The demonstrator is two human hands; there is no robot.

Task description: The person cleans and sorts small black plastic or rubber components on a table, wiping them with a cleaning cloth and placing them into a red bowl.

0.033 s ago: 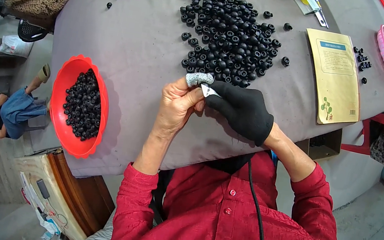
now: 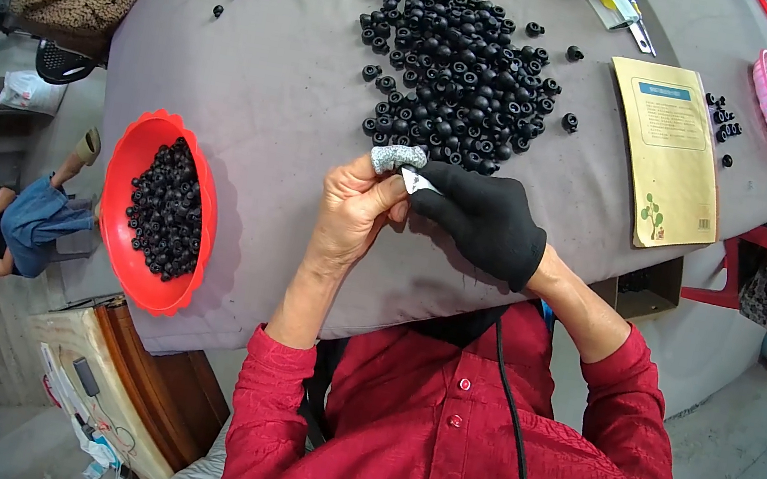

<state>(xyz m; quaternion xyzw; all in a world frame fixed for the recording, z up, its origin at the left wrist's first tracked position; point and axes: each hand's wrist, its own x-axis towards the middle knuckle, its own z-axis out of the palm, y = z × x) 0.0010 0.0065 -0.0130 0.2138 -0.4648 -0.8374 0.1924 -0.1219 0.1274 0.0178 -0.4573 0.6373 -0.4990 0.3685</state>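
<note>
- The counter (image 2: 275, 100), draped in grey cloth, is left bare between the bowl and the black pile (image 2: 462, 75).
- A yellow booklet (image 2: 666, 155) is laid flat near the right edge.
- A red bowl (image 2: 124, 186) of black pieces overhangs the left edge.
- The left hand (image 2: 352, 214) fingers are closed on a small grey piece (image 2: 397, 157).
- The gloved right hand (image 2: 483, 221) fingers are pinched on a white bit (image 2: 416, 182) beside it.

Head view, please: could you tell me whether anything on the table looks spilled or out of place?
A few black rings lie loose beside the main pile on the grey table, and one small cluster sits apart past the yellow booklet. Nothing looks damaged.
</note>
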